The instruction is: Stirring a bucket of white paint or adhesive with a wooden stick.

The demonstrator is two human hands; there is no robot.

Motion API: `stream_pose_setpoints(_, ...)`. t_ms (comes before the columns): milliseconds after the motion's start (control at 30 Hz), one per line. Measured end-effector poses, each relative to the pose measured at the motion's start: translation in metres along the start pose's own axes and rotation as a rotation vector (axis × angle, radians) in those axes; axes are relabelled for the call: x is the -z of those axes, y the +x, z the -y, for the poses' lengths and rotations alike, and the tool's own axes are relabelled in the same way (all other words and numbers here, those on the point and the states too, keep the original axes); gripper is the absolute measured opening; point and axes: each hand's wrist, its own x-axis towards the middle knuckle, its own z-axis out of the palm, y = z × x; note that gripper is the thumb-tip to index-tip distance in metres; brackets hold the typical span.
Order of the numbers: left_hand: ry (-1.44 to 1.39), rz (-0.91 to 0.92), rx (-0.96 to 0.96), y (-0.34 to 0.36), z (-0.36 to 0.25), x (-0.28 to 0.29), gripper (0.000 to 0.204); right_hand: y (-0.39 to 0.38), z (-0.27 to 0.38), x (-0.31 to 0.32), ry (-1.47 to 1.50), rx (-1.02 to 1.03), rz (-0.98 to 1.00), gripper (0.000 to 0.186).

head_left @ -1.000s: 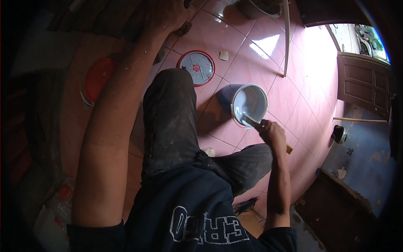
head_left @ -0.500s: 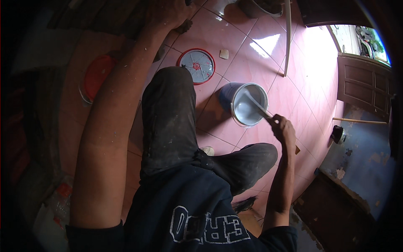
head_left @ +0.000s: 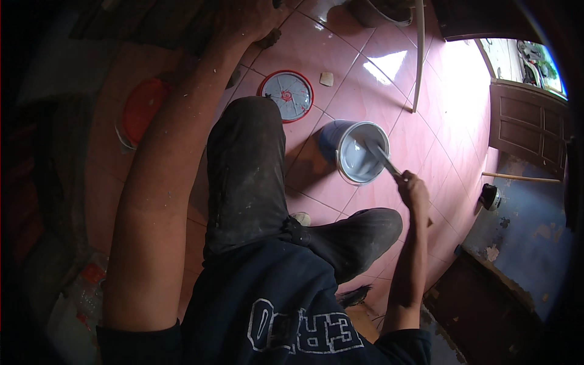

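Note:
My right hand (head_left: pixel 413 190) is closed round a flat stirring stick (head_left: pixel 384 160). The far end of the stick dips into pale grey-blue paint (head_left: pixel 356 159) inside a round bucket (head_left: pixel 329 141). The bucket stands on the tiles in front of my bent legs, its wire handle hanging on the near side. My left arm reaches far forward to the upper edge of the picture. There my left hand (head_left: pixel 255 17) is in shadow and partly cut off, so its fingers do not show clearly. A paint-smeared lid with a red rim (head_left: pixel 311 97) lies beyond my knee.
A small pale square piece (head_left: pixel 326 79) lies beside the lid on the pink floor tiles (head_left: pixel 340 58). Farther off are a basin (head_left: pixel 380 13) and an upright pole (head_left: pixel 419 67). A red round thing (head_left: pixel 146 111) stands left; a brown door (head_left: pixel 528 115) is at right.
The stick has swung within the paint, its dipped end shifting to the right and the stick standing steeper. My right hand has moved slightly; the left arm has hardly moved.

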Motion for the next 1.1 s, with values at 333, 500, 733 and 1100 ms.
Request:
stream_pose_setpoints(333, 0.003, -0.017, 0.005, -0.001, 0.005, -0.005, 0.063, 0.003, -0.001, 0.020, 0.097, 0.009, 0.070, 0.027)
stream_pose_setpoints(500, 0.008, -0.003, 0.010, 0.001, -0.001, -0.008, 0.062, -0.011, 0.020, -0.039, -0.102, 0.141, -0.049, 0.034)
stream_pose_setpoints(733, 0.009, 0.008, 0.028, -0.001, 0.004, -0.004, 0.063, 0.006, 0.003, 0.016, 0.050, 0.220, -0.019, 0.036)
stream_pose_setpoints(1100, 0.026, -0.018, 0.009, -0.001, 0.004, -0.004, 0.064, -0.005, 0.012, -0.002, -0.070, 0.313, -0.166, 0.024)
